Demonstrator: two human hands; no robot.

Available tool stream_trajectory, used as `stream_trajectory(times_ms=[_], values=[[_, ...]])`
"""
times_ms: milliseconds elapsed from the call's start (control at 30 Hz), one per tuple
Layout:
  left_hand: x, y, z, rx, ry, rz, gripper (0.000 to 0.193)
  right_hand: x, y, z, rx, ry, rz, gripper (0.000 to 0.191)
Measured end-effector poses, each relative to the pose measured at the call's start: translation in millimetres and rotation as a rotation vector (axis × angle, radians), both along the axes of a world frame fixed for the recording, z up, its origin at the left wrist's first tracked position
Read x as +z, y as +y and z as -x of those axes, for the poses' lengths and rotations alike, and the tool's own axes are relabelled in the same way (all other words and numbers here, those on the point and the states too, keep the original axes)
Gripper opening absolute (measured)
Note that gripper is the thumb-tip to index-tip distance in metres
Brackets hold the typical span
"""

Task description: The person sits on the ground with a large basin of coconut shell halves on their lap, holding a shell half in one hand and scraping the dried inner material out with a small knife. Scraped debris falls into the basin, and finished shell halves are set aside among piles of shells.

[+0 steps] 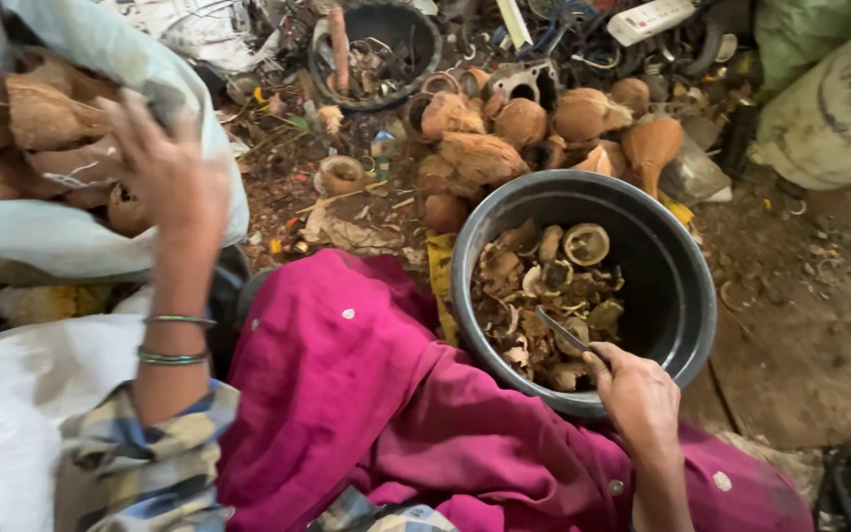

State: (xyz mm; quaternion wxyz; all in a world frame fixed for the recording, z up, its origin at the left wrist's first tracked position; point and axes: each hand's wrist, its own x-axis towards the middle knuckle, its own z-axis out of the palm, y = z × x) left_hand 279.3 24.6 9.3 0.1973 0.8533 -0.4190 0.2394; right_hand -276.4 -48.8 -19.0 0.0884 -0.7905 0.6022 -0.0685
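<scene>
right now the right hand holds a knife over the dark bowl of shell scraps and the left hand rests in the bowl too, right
Not quite. In the head view the right hand holds the knife over the dark bowl, but the left hand reaches into the pale sack of coconuts, not the bowl.

Left hand (164, 167) raised, right hand (639, 394) clenched

Plaid blue-and-yellow sleeves (130, 463), two green bangles (174, 340) on the left wrist, and a magenta garment (366, 394).

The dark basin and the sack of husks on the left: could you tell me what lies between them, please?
In the head view, magenta cloth fills the stretch between the basin and the sack, with littered ground farther back. The left hand reaches into the sack; the right hand holds a blade.
</scene>
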Motion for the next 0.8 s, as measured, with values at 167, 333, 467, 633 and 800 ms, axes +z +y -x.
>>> stream_trajectory(times_ms=[167, 333, 467, 633, 800], values=[[-32, -67, 53, -0.079, 0.199, -0.083, 0.045, -4, -7, -2, -0.044, 0.015, -0.016, 0.033], [-68, -120, 94, -0.233, 0.269, 0.028, 0.045, -12, -15, -6, -0.058, 0.060, -0.044, 0.033], [-108, -139, 125, -0.307, 0.323, 0.101, 0.049, -18, -20, -9, -0.073, 0.064, -0.077, 0.034], [-140, -153, 141, -0.399, 0.520, 0.030, 0.058, -25, -25, -17, -0.071, 0.090, -0.133, 0.032], [-145, -159, 151, -0.414, 0.591, 0.019, 0.065, -26, -13, -16, -0.035, 0.089, -0.126, 0.032]])
